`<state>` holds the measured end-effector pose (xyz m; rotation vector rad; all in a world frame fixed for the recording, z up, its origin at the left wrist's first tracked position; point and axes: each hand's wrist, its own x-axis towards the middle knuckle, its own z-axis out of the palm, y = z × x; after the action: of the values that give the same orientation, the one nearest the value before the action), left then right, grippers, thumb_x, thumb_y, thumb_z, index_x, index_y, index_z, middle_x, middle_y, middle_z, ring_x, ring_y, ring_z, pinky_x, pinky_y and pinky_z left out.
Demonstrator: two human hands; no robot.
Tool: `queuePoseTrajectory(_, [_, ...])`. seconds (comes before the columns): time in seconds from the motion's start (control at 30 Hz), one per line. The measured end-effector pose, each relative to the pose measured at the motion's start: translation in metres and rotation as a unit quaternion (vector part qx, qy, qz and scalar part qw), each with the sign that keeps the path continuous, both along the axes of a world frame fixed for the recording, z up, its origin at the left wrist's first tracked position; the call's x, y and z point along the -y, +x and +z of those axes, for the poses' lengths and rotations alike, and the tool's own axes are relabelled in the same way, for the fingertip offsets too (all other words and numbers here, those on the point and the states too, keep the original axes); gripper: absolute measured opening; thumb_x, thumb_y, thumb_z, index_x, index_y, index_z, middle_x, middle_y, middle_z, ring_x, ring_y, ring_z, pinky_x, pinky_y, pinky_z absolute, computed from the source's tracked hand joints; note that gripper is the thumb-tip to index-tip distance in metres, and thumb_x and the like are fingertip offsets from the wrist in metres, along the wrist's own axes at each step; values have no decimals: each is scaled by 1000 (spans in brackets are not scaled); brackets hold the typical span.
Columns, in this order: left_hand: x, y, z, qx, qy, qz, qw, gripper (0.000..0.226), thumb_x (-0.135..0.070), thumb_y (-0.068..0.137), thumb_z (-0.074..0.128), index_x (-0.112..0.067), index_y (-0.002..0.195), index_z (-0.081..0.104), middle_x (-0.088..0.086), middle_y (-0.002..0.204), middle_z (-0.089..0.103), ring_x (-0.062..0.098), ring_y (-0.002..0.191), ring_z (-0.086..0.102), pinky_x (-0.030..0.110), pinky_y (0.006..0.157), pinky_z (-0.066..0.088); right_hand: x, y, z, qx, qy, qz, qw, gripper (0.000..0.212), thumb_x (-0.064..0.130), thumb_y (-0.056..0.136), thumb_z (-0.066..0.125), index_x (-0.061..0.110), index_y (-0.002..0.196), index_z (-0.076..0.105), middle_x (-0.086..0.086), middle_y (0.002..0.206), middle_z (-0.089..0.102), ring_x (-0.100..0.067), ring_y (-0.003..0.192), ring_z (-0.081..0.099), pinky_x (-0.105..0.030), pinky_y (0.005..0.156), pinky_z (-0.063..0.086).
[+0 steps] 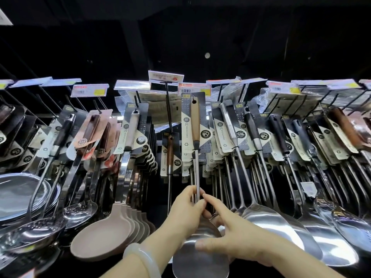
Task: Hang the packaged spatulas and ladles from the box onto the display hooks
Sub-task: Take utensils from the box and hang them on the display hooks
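A packaged steel spatula (pixel 195 125) with a tan handle and a dark printed card stands upright in the middle of the display, its top hole level with the hook below the price tag (pixel 194 89). My left hand (pixel 185 212) grips its thin metal shaft from the left. My right hand (pixel 230 231) pinches the shaft just above the wide steel blade (pixel 198 255), with the other fingers spread over the blade. Whether the card's hole is on the hook I cannot tell. The box is out of view.
Rows of packaged spatulas (pixel 255 141) and ladles (pixel 80 211) hang close on both sides. A nearly bare black hook (pixel 169 109) holds one short utensil to the left. Beige silicone spoons (pixel 104 233) and steel plates (pixel 22 195) sit lower left.
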<state>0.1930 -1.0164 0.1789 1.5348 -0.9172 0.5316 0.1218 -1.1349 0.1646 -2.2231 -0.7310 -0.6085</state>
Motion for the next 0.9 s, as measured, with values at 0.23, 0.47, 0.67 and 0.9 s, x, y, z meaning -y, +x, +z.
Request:
queuePoseTrajectory(0.23, [-3, -2, -9, 3, -6, -12, 1000, 15, -6, 93, 45, -18, 98, 54, 11, 65, 61, 24, 65, 63, 40, 76, 56, 6, 8, -4, -2, -24, 9, 1000, 99, 25, 79, 72, 44, 144, 0, 26, 111, 45, 27, 80, 53, 1, 71, 40])
queuePoseTrajectory(0.47, [0, -3, -12, 11, -3, 1, 1000, 15, -6, 92, 47, -16, 101, 54, 8, 63, 62, 22, 68, 64, 39, 79, 55, 13, 8, -5, -47, -57, 10, 997, 115, -15, 75, 64, 46, 143, -6, 17, 116, 37, 21, 55, 53, -6, 55, 45])
queuePoseTrajectory(0.67, [4, -1, 8, 26, 0, 33, 999, 15, -7, 92, 46, -19, 97, 54, 8, 64, 62, 18, 61, 59, 27, 66, 51, 14, 20, 0, 21, -45, -20, 999, 113, -17, 73, 63, 46, 144, 1, 24, 95, 39, 23, 51, 49, -8, 52, 43])
queuePoseTrajectory(0.9, [4, 2, 22, 30, 9, 60, 998, 15, -9, 93, 47, -23, 92, 52, 7, 64, 62, 18, 59, 58, 26, 65, 49, 8, 27, 8, 15, -2, -23, 1000, 116, -21, 71, 61, 55, 141, 7, 17, 114, 44, 14, 44, 52, -18, 48, 46])
